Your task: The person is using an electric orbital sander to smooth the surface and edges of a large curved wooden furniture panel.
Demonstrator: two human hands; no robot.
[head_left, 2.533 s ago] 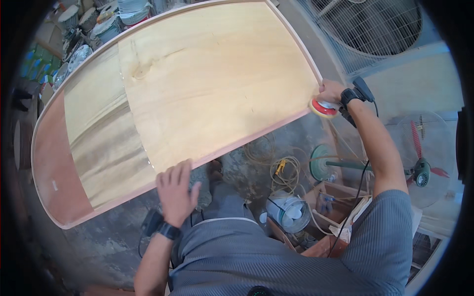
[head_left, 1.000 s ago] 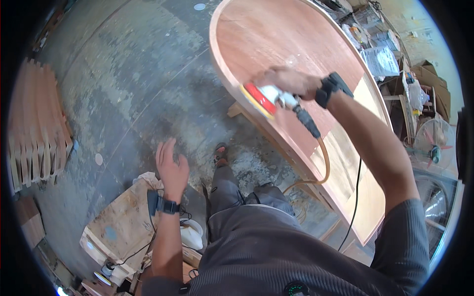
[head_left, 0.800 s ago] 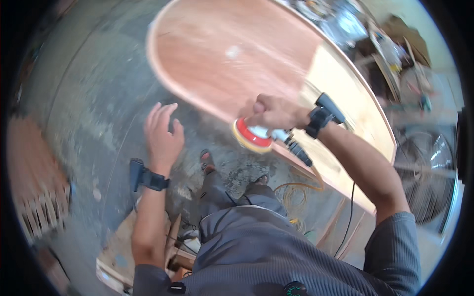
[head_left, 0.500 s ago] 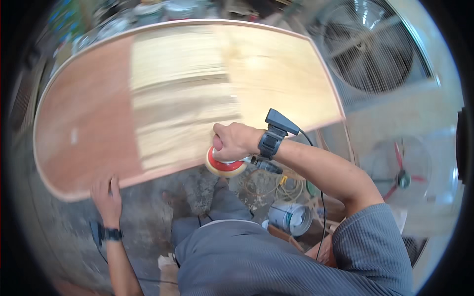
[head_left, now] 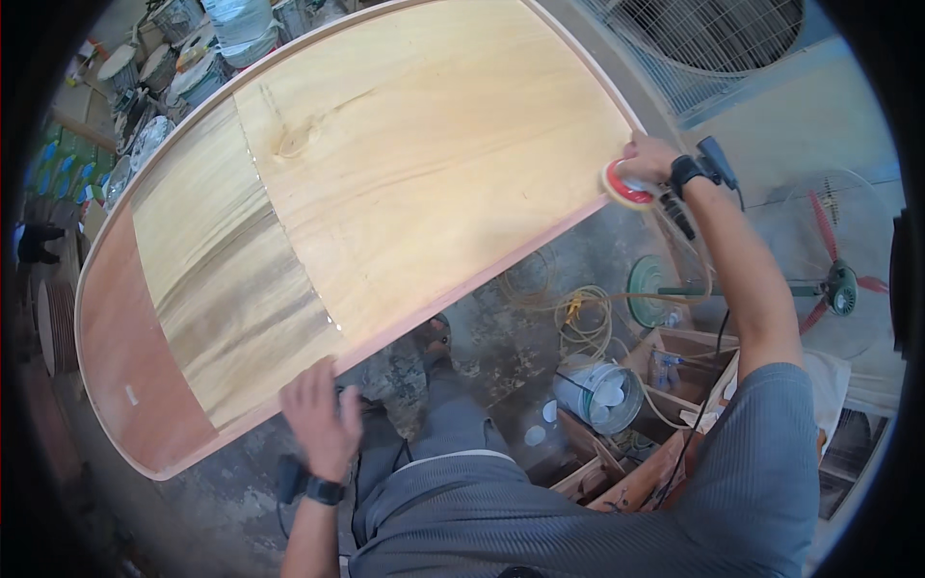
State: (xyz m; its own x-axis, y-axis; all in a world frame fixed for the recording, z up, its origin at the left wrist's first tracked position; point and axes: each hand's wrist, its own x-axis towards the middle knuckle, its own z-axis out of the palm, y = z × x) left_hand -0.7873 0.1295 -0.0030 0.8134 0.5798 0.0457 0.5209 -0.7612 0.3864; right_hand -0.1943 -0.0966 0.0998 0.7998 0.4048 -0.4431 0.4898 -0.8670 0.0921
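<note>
A large wooden panel [head_left: 424, 144] with a raised pinkish rim spans the view, one end rounded and its face joined from pale and reddish sheets. My right hand [head_left: 647, 159] is wrapped over a red and white orbital sander [head_left: 631, 188], whose pad sits at the panel's near right corner. A dark hose fitting trails from the tool. My left hand [head_left: 321, 414] rests with fingers stretched out on the near rim, left of the middle. Its fingertips touch the edge; it grips nothing that I can see.
Behind the panel stand several tubs and cans [head_left: 198, 72]. A box fan [head_left: 713, 34] is at the far right, a pedestal fan [head_left: 840, 287] nearer. On the floor lie a coiled hose [head_left: 583, 313], a bucket of discs [head_left: 602, 395] and a wooden compartment box [head_left: 689, 361].
The sander in my right hand has moved right along the near edge to the corner. My left hand has slid right along the rim, and the view has turned to the right.
</note>
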